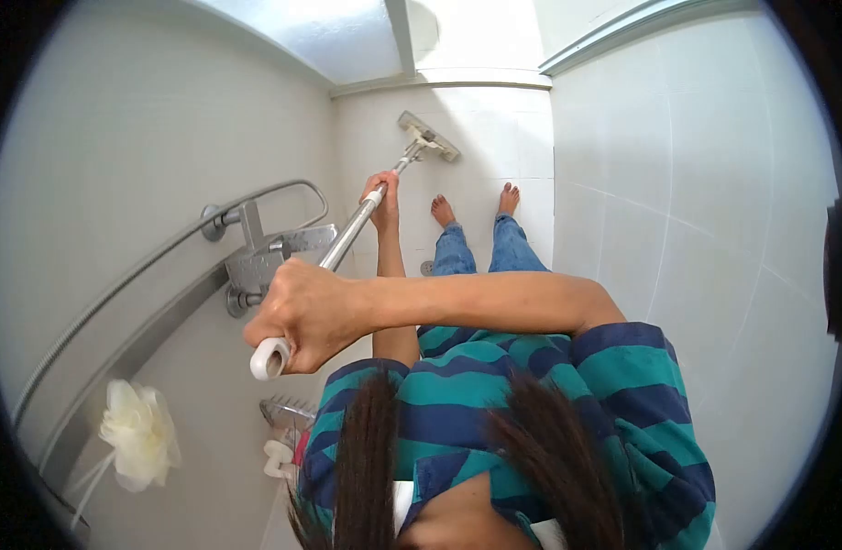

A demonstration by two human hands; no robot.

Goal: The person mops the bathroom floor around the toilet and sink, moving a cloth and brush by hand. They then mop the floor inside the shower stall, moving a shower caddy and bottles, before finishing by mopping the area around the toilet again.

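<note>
Nearest, the right hand is wrapped around the top end of a flat mop, where a white grip pokes out past the fist; a shower mixer is on the wall to the left, just beyond that fist. From there the silver pole slants away to the left hand, closed around it lower down, by a white collar. The pole looks like metal, so it should be stiff and fairly light, though smooth enough to twist or slide in a damp palm; the white grip and the collar seem the surest places to hold, spread apart for leverage. Farther on, two bare feet stand on the pale floor, to the right of the pole. Farthest, the mop head lies near the floor's far edge, a little left of its middle and apart from the far left corner; its joint looks made to swivel, so the head may tip if the pole is lifted, and whether its underside is soft or rough cannot be told, as it faces down
</note>
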